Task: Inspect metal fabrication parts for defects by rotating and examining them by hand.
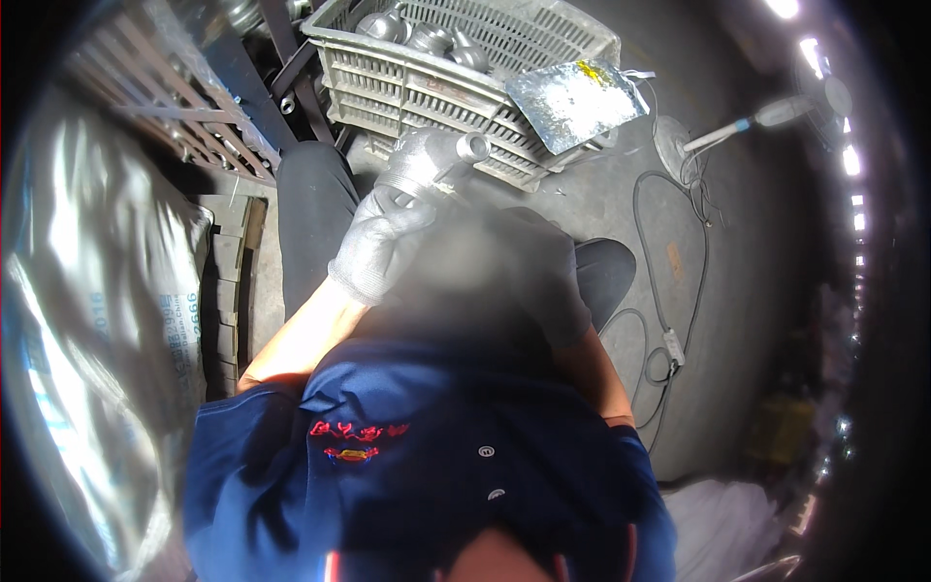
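My left hand (373, 247), in a grey work glove, is closed around a silvery metal casting (422, 160). The casting has a rounded body and a short round pipe end that points to the right. It is held above my lap, just in front of the near side of a plastic crate. My right hand (548, 272), also gloved, is at the right of my lap, near the right knee. A hazy blur over the middle of the view covers its fingers, so whether they hold anything does not show.
The grey slatted crate (378, 87) holds several similar castings (432, 41). A shiny foil-like sheet (577, 102) lies over its right corner. A fan stand (679, 150) and a looping cable (640, 204) are on the right. White sacks (107, 320) and a metal rack (179, 112) stand left.
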The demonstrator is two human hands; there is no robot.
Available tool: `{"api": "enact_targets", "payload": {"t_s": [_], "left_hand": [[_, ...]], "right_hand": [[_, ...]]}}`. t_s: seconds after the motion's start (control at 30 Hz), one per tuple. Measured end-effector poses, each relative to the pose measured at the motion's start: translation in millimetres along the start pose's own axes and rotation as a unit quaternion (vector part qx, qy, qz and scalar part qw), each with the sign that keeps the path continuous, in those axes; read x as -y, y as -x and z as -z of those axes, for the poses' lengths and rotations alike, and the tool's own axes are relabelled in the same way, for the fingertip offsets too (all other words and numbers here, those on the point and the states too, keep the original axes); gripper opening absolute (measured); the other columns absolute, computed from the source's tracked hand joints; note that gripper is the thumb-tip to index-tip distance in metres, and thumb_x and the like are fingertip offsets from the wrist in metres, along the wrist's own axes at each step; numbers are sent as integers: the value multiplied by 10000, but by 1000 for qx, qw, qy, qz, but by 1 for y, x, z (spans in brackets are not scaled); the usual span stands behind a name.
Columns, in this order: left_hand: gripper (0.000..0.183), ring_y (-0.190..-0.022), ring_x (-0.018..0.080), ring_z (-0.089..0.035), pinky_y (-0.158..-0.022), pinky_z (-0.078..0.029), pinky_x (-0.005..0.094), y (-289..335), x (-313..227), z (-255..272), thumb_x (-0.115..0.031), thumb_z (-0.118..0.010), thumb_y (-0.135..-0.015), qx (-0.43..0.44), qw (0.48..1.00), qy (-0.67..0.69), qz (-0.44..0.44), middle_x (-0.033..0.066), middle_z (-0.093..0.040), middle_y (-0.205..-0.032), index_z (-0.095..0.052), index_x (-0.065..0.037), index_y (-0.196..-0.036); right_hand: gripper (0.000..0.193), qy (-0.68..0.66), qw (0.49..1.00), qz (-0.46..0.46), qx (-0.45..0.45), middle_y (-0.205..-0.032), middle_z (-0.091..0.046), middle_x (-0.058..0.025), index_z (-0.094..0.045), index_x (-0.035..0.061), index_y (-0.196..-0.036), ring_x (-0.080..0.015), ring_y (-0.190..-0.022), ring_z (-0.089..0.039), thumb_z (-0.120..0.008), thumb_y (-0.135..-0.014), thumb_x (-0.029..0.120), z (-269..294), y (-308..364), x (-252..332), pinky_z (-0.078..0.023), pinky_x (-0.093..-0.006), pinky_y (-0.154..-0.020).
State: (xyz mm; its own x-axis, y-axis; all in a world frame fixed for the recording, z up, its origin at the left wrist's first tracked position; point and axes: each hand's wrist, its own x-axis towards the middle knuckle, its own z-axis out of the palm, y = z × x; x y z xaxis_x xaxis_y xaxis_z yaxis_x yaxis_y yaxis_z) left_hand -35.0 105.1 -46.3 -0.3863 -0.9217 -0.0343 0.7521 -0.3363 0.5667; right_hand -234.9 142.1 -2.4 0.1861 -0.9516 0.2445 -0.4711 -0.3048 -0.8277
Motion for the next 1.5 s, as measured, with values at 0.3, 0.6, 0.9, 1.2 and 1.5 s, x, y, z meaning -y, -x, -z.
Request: {"api": "enact_targets", "payload": {"t_s": [0.3,0.6,0.9,1.2,1.5], "left_hand": [[339,-1072,234,-604,-938,-493,363,4,-7,-7,29,-600,-856,-14,1000,11,26,156,-592,-1178,-512,56,-1183],[500,-1182,237,-568,-1040,-432,382,0,-5,-1,30,-605,-845,-2,1000,-21,8,168,-568,-1280,-450,54,-1320],[389,-1110,252,-597,-958,-496,392,3,-5,-7,28,-594,-866,7,1000,21,-19,158,-569,-1221,-472,27,-1236],[408,-1051,187,-576,-943,-450,343,2,-1,2,-8,-648,-829,-18,1000,-13,21,110,-601,-1142,-519,34,-1213],[599,-1218,296,-548,-1007,-461,393,-4,-6,-19,24,-565,-846,12,998,53,-13,176,-529,-1339,-373,19,-1413]], "right_hand": [[251,154,986,54,18,-924,-668,-128,-704,82,-1081,-305,-811,-661,-611,-854,32,-1,0,3,-518,-381,-680],[251,76,997,17,13,-924,-668,-148,-689,53,-1111,-296,-781,-664,-589,-883,25,1,0,1,-506,-359,-693],[295,-111,977,-176,49,-805,-647,-28,-657,16,-1201,-57,-651,-532,-586,-915,44,10,6,4,-447,-234,-597],[325,-146,973,-167,58,-728,-604,1,-639,10,-1231,-34,-595,-488,-584,-915,64,5,1,-15,-416,-217,-541],[314,9,1000,3,-19,-846,-659,-132,-661,51,-1189,-213,-712,-630,-589,-884,29,1,5,-8,-487,-326,-648]]}}
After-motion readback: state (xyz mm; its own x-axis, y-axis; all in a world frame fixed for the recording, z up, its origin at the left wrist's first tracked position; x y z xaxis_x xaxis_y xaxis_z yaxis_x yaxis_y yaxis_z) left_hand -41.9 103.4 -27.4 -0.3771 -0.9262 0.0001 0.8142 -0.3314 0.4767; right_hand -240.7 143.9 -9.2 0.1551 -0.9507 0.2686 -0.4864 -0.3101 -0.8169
